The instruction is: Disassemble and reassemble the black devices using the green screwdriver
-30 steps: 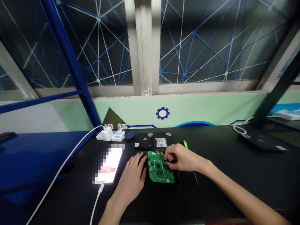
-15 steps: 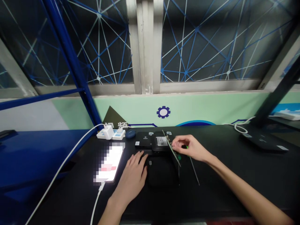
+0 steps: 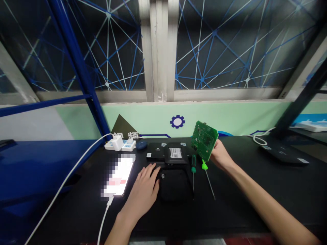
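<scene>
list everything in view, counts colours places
circuit board: 1, green, held up right of centre
open shell: 1, black, front centre
screwdrivers: 2, dark and bright green handles, right of shell
flat units: 2, black, behind shell
phone: 1, bright white screen, left
power strip: 1, white, back left
plugs: 2, white, on strip
rounded item: 1, dark blue, beside strip
cables: at least 3, white, left and back right
flat device: 1, black, far right
edge items: 2, black left, white right, unclear
tabletop: 1, black, lower half
wall: 1, mostly pale green, behind tabletop
windows: several panes, dark, above wall
diagonal posts: 2, blue left, black right
left hand: 1, bare, beside shell
right hand: 1, bare, holding board
</scene>
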Motion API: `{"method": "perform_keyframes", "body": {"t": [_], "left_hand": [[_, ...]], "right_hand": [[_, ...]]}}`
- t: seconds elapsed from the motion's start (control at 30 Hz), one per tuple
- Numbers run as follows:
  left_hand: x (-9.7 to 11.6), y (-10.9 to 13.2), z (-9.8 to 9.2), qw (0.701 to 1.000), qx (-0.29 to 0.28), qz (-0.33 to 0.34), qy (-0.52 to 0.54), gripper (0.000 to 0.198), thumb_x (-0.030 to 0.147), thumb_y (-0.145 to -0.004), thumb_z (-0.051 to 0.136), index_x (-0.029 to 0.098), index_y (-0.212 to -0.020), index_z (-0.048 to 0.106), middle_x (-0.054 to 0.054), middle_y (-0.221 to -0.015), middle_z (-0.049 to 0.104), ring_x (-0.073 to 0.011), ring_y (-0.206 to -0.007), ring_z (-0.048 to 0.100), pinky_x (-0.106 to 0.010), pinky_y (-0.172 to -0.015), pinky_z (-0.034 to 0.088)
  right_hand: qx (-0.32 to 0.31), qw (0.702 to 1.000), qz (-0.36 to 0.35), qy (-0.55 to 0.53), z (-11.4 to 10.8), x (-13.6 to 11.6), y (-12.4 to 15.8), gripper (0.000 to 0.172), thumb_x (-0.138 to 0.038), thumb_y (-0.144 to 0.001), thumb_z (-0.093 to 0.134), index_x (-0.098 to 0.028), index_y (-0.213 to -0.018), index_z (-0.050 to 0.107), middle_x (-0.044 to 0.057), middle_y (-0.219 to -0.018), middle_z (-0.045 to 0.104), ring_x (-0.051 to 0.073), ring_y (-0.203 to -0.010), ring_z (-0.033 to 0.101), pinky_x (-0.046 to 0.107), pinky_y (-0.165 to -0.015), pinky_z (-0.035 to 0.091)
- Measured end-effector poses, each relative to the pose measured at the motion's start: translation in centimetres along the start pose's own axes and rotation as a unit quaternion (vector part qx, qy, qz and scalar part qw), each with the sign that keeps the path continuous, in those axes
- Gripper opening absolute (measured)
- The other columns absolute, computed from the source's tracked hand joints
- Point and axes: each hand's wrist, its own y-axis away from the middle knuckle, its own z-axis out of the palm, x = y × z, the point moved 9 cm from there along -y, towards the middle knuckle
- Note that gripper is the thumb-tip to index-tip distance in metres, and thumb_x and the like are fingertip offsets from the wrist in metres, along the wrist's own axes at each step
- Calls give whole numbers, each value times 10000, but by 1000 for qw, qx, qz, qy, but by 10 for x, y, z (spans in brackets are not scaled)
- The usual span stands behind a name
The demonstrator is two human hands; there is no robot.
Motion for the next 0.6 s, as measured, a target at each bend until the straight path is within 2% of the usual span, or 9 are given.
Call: {"method": "perform_keyframes", "body": {"t": [0.27,0.6], "left_hand": [[-1,0,0,1000,1,-1,0,425,276,-1019,355,243,-1439,413,-68,-1513,429,-252,-1418,359,-504,-1162,315],[0,0,-1,1000,5,4,3,419,278,-1023,357,253,-1438,412,-66,-1510,434,-254,-1411,372,-503,-1164,310]], "right_hand": [[-29,999,5,42,6,-4,2,359,-483,-721,780,-169,-879,709,41,-727,698,177,-633,634,276,-574,500],[-99,991,41,76,34,-2,9,343,-457,-694,810,-164,-816,679,34,-734,646,151,-638,588,268,-604,489]]}}
